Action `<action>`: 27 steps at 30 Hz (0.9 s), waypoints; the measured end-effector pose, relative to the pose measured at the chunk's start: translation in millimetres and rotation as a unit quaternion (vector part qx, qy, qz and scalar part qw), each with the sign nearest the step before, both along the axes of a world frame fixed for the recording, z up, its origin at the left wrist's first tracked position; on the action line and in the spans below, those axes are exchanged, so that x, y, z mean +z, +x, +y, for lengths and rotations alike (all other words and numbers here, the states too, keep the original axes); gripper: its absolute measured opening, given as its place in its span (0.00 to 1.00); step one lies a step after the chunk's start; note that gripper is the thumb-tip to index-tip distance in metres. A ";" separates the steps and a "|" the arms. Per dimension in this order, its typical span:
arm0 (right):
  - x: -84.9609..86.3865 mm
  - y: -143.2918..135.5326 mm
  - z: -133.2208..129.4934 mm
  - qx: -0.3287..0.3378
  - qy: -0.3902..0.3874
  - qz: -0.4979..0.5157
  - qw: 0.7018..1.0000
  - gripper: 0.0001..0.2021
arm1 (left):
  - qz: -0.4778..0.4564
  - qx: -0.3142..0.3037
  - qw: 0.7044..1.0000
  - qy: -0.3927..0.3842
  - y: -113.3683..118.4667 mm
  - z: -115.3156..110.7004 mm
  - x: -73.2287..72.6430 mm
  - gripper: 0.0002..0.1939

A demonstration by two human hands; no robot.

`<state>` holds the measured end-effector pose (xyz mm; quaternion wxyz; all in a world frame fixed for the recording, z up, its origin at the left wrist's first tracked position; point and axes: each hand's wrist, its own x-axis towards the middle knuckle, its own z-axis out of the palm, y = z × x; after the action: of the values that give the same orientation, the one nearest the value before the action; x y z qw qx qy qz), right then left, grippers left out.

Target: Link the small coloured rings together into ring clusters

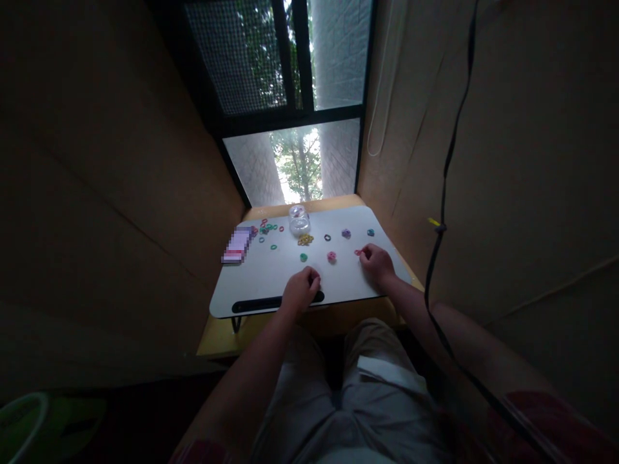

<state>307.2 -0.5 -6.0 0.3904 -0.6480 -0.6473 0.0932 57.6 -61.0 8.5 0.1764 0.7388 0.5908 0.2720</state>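
My right hand (377, 264) rests at the right side of the white lap table, its thumb and fingers pinched together at a small red hair tie (358, 252). My left hand (302, 289) is curled closed above the table's front edge; what its fingers hold, if anything, is too small to make out. Between and beyond the hands lie little heaps of ring-shaped hair ties: a pink heap (331, 256), a green heap (304, 257), a yellow heap (305, 240), a purple heap (346, 233) and a teal heap (371, 232). One dark ring (327, 238) lies apart.
A clear plastic jar (299, 221) stands at the back of the white lap table (261, 277). Mixed loose rings (267, 227) are scattered at the back left, beside a phone (236, 245). A black slot (256, 303) runs along the front. A dark cord (449, 154) hangs at right.
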 end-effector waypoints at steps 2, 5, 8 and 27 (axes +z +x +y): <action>-0.4 1.1 4.2 -0.017 -0.010 -0.029 0.999 0.09 | -0.001 0.001 1.000 0.000 0.0 -0.2 0.5 0.06; -1.2 -2.4 5.9 -0.039 -0.023 -0.056 0.997 0.10 | -0.001 0.001 1.000 0.005 0.3 -0.5 1.1 0.06; -1.5 -4.9 5.1 -0.055 -0.033 -0.068 0.996 0.13 | 0.002 0.003 1.000 0.006 1.0 -1.0 2.2 0.06; 1.4 -1.1 -1.3 -0.049 -0.032 -0.001 0.998 0.12 | 0.014 0.013 1.000 0.003 1.3 -3.0 3.6 0.04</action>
<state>306.1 -1.8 -4.6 0.3731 -0.6909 -0.6121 0.0936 58.9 -64.0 12.1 0.1625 0.7353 0.6018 0.2659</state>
